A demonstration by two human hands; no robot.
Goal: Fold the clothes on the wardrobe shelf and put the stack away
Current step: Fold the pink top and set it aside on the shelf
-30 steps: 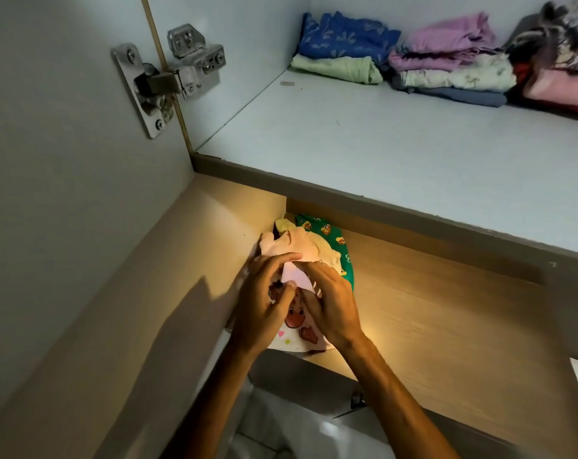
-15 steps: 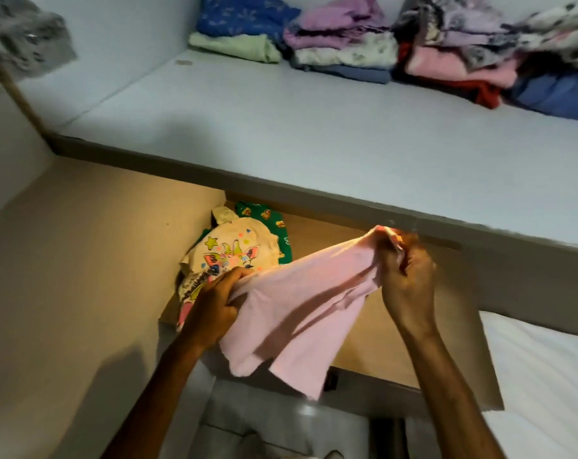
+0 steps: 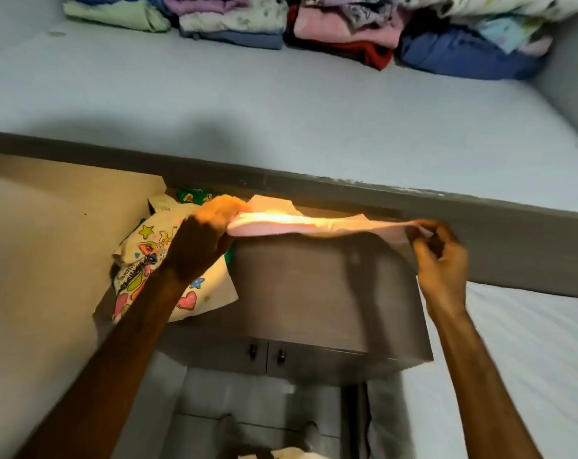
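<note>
Since half a second ago, both hands have drawn the pale pink cloth garment (image 3: 314, 223) out from a drooping bundle into a flat, nearly level band stretched between them, and the view has swung right so the upper shelf fills more of the picture. Nearest the camera, two bare forearms reach up from the lower edge. Between them, lower down, are dark cabinet doors with two small handles (image 3: 267, 354). The left hand (image 3: 201, 240) has its fingers curled shut over the left end of the pink garment, knuckles toward the camera and brightly lit from behind. The right hand (image 3: 441, 256) pinches the right end between thumb and fingertips, the other fingers bent loosely. The garment hangs in the air just under the front lip of the upper shelf, above the brown wooden lower shelf (image 3: 314, 293). Beneath the left wrist, on that lower shelf's left side, lies a cream child's top printed with stars, hearts and cartoon figures (image 3: 138, 263), resting on a green patterned cloth (image 3: 191, 196) that peeks out behind it. Farther off, the pale grey upper shelf (image 3: 281, 111) runs across the frame, and along its back wall sit folded piles of clothes (image 3: 314, 24) in green, lilac, blue, pink and red; the rightmost ones look looser.
</note>
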